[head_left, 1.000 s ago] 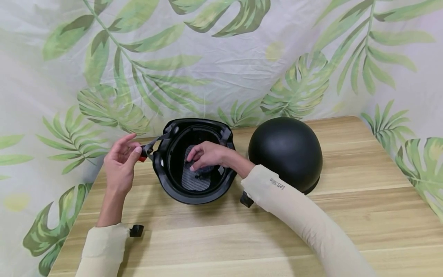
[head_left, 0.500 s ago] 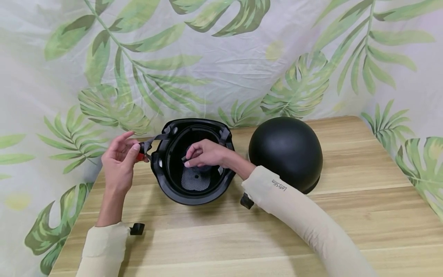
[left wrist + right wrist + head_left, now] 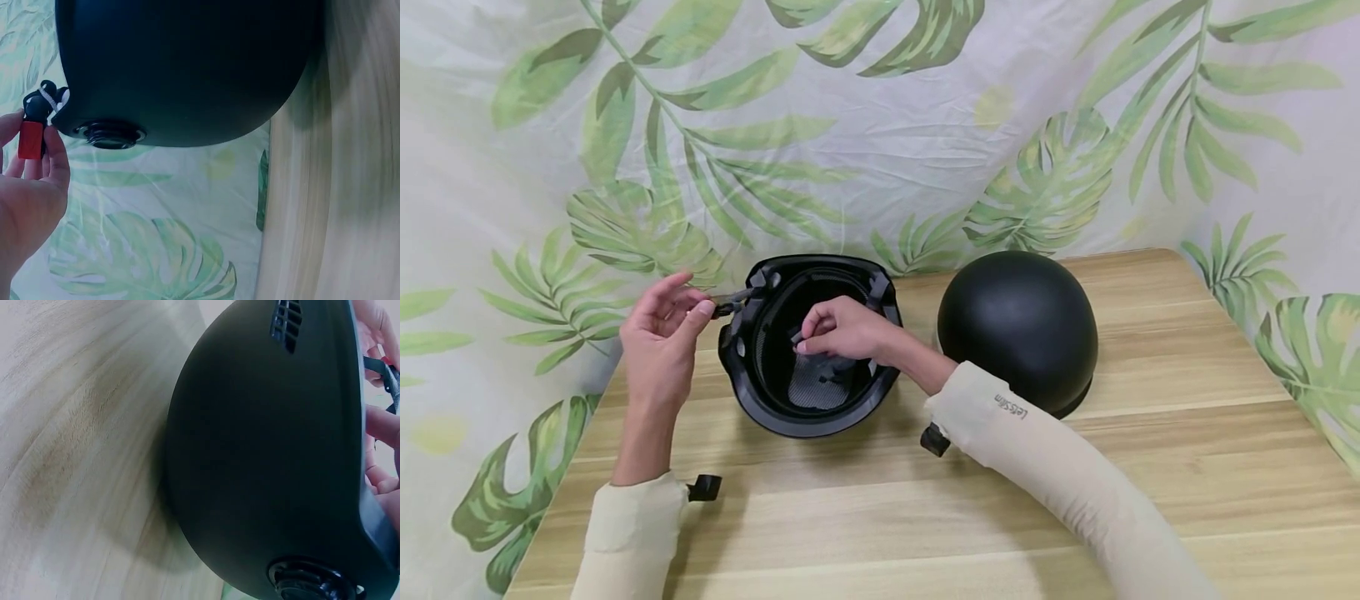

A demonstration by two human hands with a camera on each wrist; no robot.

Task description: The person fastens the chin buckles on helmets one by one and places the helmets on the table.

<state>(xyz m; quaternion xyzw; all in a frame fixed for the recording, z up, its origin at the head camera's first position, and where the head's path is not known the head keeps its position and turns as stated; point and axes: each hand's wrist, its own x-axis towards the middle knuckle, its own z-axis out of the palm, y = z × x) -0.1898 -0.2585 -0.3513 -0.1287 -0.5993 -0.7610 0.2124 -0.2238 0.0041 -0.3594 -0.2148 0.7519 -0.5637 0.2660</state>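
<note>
A black helmet (image 3: 820, 423) lies crown-down on the table, its padded inside facing up. At its left side my left hand (image 3: 658, 342) pinches the chin strap's buckle, raised beside the rim. The left wrist view shows this buckle (image 3: 31, 139) as red and black, between thumb and fingers. My right hand (image 3: 846, 329) is over the helmet's opening, thumb and fingertips together on a small dark grey piece (image 3: 797, 338), which looks like a strap end. A round black knob (image 3: 111, 134) sits on the helmet's outer shell.
A second black helmet (image 3: 1018, 329) rests dome-up just right of the first, close to the right forearm. The wooden table (image 3: 850, 525) runs toward the front. Behind it hangs a leaf-patterned cloth (image 3: 880, 150).
My right fingertips have closed on the dark grey piece and shifted slightly left and up. My left hand has raised and turned the buckle, hiding its red side from the head view. The helmet has shifted slightly left.
</note>
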